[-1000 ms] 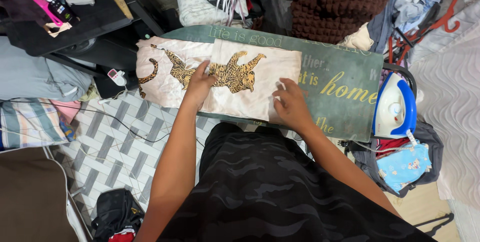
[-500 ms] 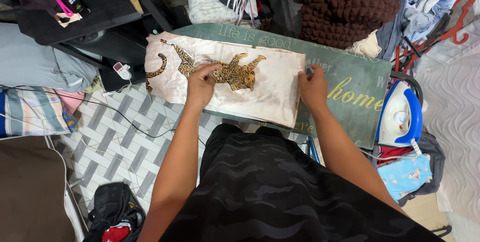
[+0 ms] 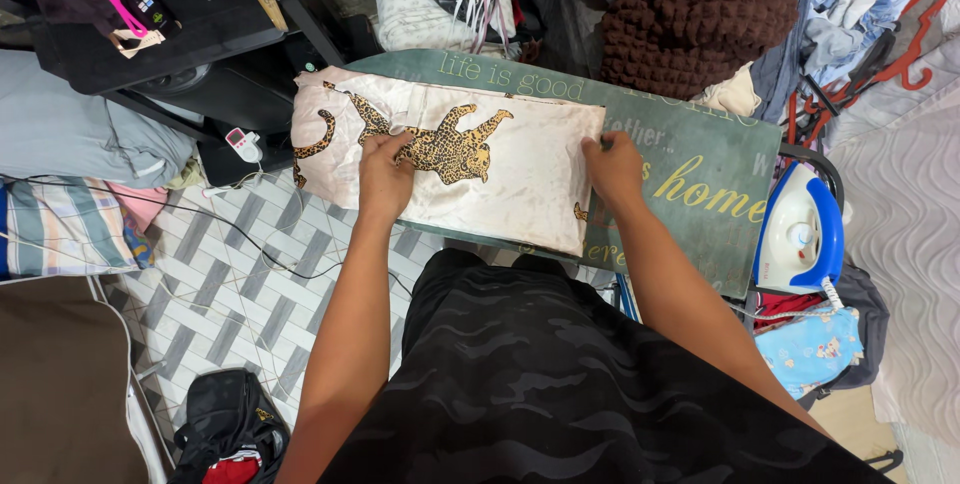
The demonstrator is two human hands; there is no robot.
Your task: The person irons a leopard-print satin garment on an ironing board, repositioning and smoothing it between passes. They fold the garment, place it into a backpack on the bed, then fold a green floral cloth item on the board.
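A pale pink cloth (image 3: 510, 179) printed with a spotted leopard lies folded on a green ironing board (image 3: 700, 159) with lettering on its cover. My left hand (image 3: 383, 176) pinches the cloth near the leopard's back legs, left of the middle. My right hand (image 3: 612, 170) grips the cloth's right edge. The cloth's left end hangs over the board's tip.
A white and blue iron (image 3: 803, 232) stands at the board's right end, its cord trailing down. A brown knitted blanket (image 3: 700, 14) and heaped clothes lie behind the board. Red hangers (image 3: 900, 54) at upper right. A black bag (image 3: 228, 429) and cables lie on the tiled floor.
My right hand slid from the cloth's top out to its right edge. My left hand shifted a little left. The upper layer now lies flatter and further left.
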